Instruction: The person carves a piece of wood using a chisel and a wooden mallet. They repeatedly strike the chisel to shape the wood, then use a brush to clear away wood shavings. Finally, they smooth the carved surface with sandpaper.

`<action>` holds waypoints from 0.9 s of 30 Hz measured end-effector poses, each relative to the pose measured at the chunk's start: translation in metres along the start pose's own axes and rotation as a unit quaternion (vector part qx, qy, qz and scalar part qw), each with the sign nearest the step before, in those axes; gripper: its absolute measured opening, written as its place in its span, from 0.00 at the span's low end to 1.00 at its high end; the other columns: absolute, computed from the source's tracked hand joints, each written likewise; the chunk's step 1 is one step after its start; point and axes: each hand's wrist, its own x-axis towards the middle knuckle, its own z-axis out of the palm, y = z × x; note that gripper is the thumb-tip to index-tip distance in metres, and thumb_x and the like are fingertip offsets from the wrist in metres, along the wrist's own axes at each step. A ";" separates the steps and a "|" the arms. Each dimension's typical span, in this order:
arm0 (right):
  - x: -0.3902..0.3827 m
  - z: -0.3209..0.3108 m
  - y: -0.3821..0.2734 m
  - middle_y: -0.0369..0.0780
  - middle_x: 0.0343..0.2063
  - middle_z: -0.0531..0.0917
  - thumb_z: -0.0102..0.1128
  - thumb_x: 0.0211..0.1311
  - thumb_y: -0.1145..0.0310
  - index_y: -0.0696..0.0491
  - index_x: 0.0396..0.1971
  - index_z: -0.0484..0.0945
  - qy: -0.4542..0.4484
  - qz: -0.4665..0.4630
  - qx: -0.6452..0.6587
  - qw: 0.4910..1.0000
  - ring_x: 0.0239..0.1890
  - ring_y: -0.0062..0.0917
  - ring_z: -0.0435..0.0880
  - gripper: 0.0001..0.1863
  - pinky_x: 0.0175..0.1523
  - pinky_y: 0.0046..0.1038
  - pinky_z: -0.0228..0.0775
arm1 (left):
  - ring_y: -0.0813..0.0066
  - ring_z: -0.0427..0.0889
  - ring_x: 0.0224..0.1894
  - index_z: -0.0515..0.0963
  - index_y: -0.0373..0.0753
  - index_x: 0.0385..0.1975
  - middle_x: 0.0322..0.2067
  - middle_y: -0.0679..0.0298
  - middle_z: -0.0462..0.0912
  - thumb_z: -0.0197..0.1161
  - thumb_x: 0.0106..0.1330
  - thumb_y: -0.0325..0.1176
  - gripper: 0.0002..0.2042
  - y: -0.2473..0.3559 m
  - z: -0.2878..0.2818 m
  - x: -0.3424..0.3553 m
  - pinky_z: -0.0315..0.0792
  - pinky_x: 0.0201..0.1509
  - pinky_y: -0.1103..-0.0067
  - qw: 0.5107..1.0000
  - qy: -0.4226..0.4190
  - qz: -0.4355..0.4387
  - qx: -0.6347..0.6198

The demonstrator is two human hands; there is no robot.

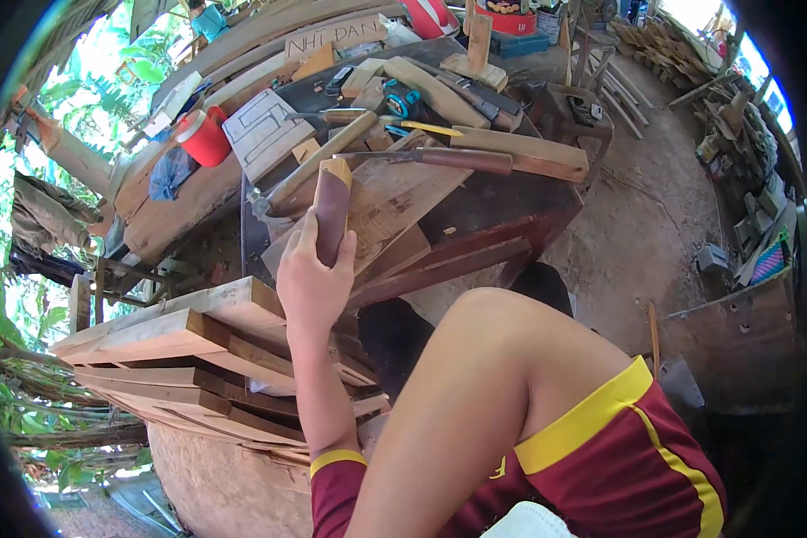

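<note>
My left hand is closed around the lower end of a small wooden block, which stands tilted upward. One broad face of the block is dark reddish brown and its tip is bare, pale wood. Just beyond its tip lies a long thin blade tool with a brown wooden handle. A hammer with a round wooden handle rests left of the block. Under them are flat boards on a dark table. My right arm is bent, elbow forward, and its hand is out of view.
On the table are a blue tape measure, a yellow pencil, a wood block and a board with drawn lines. A red jug stands left. Stacked planks lie lower left, a dark stool right.
</note>
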 end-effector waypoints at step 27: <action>-0.167 -0.124 -0.112 0.45 0.26 0.80 0.59 0.51 0.66 0.58 0.27 0.79 0.181 0.427 -0.331 0.822 0.31 0.37 0.81 0.10 0.38 0.38 0.77 | 0.50 0.80 0.49 0.74 0.30 0.55 0.47 0.47 0.81 0.66 0.61 0.39 0.26 0.000 -0.001 0.000 0.71 0.54 0.67 0.998 -0.009 0.001 -0.059</action>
